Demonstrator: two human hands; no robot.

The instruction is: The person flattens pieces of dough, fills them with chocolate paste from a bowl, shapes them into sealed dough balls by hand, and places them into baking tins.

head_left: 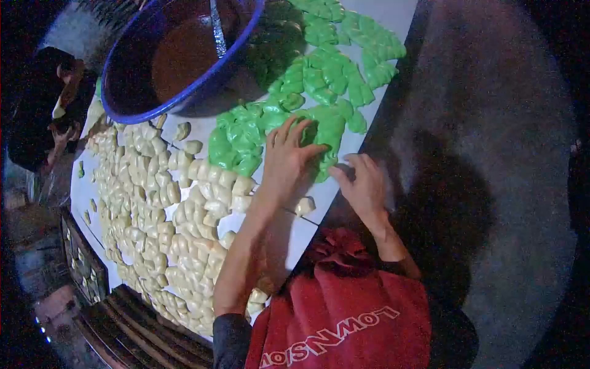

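My left hand (286,150) rests on a sheet of soft, glossy green dough (330,123), its fingers a little bent and the thumb spread to the right. Beside the table edge, my right hand (364,184) has its thumb and fingers apart, with the thumb tip at the near end of the same dough. Neither hand has a piece closed inside it. More flattened green dough pieces (326,71) lie just beyond. Many cream-coloured dough pieces (196,212) sit close together to the left of my forearm.
A large blue basin (184,98) holding brown liquid and a metal utensil (217,31) stands at the back of the white table (295,243). At the far left, another person's hands (61,132) hold something pale. Dark wooden slats (141,332) lie at lower left.
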